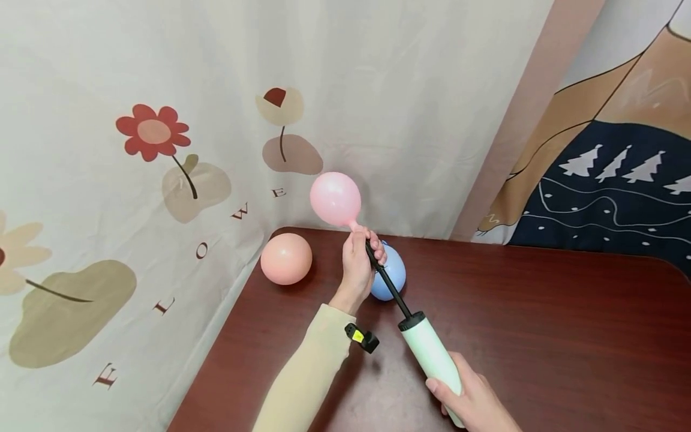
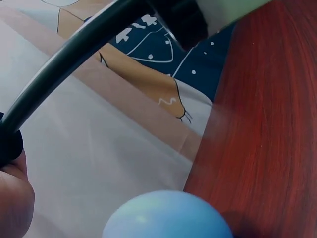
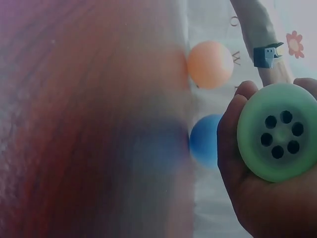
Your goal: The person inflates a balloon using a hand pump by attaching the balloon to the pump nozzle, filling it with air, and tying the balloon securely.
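Observation:
A pink balloon (image 1: 335, 198), round and inflated, points up and away from my left hand (image 1: 357, 264), which grips its neck together with the black end of a balloon pump. From that hand a black rod (image 1: 396, 294) slants down to the pump's pale green barrel (image 1: 430, 348), with a black cap at its top. My right hand (image 1: 475, 396) wraps round the barrel's lower part. In the right wrist view the barrel's round green base (image 3: 280, 134) shows several holes. The rod is drawn well out of the barrel.
A blue balloon (image 1: 391, 276) lies on the dark red wooden table (image 1: 540, 336), partly behind my left hand. An orange balloon (image 1: 286, 259) sits near the table's far left corner. Printed curtains (image 1: 405, 120) hang along the left and back edges.

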`<state>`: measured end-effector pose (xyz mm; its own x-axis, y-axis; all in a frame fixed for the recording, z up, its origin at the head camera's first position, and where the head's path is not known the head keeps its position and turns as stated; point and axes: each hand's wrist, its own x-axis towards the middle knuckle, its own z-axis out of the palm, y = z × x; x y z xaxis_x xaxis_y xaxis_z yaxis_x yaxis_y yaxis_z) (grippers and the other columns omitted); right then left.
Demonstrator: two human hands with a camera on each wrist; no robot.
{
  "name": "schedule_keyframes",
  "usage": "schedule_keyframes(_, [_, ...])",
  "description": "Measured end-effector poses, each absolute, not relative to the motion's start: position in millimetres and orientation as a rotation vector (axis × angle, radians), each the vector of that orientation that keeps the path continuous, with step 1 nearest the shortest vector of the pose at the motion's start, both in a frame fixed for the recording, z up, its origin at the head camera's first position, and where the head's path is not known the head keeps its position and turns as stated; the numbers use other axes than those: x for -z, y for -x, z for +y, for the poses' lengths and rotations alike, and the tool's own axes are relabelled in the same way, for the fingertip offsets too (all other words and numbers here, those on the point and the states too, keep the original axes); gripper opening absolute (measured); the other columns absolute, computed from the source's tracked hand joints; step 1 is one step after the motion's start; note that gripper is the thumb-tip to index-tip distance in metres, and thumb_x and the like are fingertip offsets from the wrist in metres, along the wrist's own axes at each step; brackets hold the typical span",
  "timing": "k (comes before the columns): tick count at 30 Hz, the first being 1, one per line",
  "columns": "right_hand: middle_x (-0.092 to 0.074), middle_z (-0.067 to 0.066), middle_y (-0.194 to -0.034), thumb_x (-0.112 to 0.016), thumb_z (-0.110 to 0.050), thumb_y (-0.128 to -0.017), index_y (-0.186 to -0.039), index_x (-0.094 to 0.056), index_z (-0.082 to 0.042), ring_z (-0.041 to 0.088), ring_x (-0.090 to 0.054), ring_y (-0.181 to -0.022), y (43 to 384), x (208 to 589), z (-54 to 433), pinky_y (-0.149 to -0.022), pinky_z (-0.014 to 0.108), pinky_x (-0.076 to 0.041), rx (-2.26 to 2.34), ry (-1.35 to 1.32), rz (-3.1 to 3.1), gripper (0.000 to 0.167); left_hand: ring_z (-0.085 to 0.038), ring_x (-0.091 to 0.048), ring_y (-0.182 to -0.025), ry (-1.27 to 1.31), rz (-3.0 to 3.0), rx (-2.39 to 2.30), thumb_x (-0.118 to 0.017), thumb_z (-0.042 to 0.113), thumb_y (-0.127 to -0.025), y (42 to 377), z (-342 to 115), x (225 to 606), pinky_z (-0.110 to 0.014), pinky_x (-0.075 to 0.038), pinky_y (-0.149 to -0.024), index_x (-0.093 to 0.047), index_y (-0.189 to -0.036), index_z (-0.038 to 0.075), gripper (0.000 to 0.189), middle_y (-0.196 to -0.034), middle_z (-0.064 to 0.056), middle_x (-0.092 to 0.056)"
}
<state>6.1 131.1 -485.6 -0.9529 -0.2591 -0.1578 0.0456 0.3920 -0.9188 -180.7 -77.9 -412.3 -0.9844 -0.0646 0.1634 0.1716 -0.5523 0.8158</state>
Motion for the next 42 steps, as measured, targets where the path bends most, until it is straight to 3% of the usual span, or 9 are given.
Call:
schedule_keyframes(6, [-0.060,0.002,-0.075,-0.071,-0.034,-0.099,-0.134,-0.048,-0.004,0.014,-0.060,-0.057,2.5,480.0,123.3,-0.054,0.029,-0.050,1.593,0.128,2.309,0.052,-0.006,-0.042,-0.051,0.172,-1.439,2.654,-0.034,0.008,-0.103,173.5,-63.9,413.7,-0.017,-0.037,-0.047,-0.045,-0.084,0.012,0.022,-0.068,0.002,-0.044])
schedule_keyframes(13, [-0.061,0.001,-0.070,-0.073,-0.030,-0.098,-0.124,-0.052,-0.007,0.016,-0.062,-0.055,26.5,465.4,114.3,-0.051,0.030,-0.052,1.742,0.180,2.381,0.041,-0.009,-0.044,-0.050,0.380,-1.625,2.629,-0.034,0.012,-0.104,155.1,-44.4,418.3,-0.020,-0.042,-0.049,-0.044,-0.079,0.011,0.027,-0.065,0.002,-0.044])
schedule_keyframes(21, [-0.062,0.006,-0.071,-0.072,-0.029,-0.099,-0.127,-0.053,-0.006,0.021,-0.064,-0.057,28.8,465.2,111.3,-0.051,0.031,-0.052,1.775,0.206,2.318,0.041,-0.008,-0.045,-0.051,0.229,-1.514,2.644,-0.035,0.011,-0.105,157.6,-51.7,422.9,-0.019,-0.042,-0.048,-0.046,-0.082,0.011,0.025,-0.068,0.001,-0.046])
schedule_keyframes(30, [-0.062,0.004,-0.079,-0.070,-0.032,-0.100,-0.136,-0.051,-0.005,0.013,-0.061,-0.060,16.4,474.5,126.9,-0.055,0.028,-0.051,1.618,0.212,2.316,0.050,-0.007,-0.043,-0.051,0.134,-1.359,2.613,-0.032,0.006,-0.104,173.0,-76.6,418.1,-0.017,-0.038,-0.046,-0.046,-0.081,0.009,0.027,-0.066,0.000,-0.044])
schedule_keyframes(38, [-0.062,0.001,-0.086,-0.072,-0.031,-0.098,-0.132,-0.054,-0.005,0.005,-0.058,-0.064,1.9,480.0,140.2,-0.057,0.026,-0.050,1.509,0.297,2.420,0.047,-0.008,-0.042,-0.052,0.121,-1.356,2.616,-0.031,0.008,-0.106,175.4,-90.3,417.5,-0.017,-0.037,-0.048,-0.046,-0.081,0.010,0.029,-0.067,0.002,-0.043])
schedule_keyframes(42, [-0.061,0.000,-0.085,-0.073,-0.034,-0.098,-0.132,-0.053,-0.006,0.005,-0.058,-0.064,5.1,476.1,137.4,-0.057,0.026,-0.049,1.491,0.250,2.445,0.049,-0.008,-0.049,-0.054,0.141,-1.425,2.631,-0.035,0.006,-0.104,167.7,-82.0,422.2,-0.019,-0.045,-0.051,-0.049,-0.086,0.008,0.024,-0.070,-0.001,-0.050])
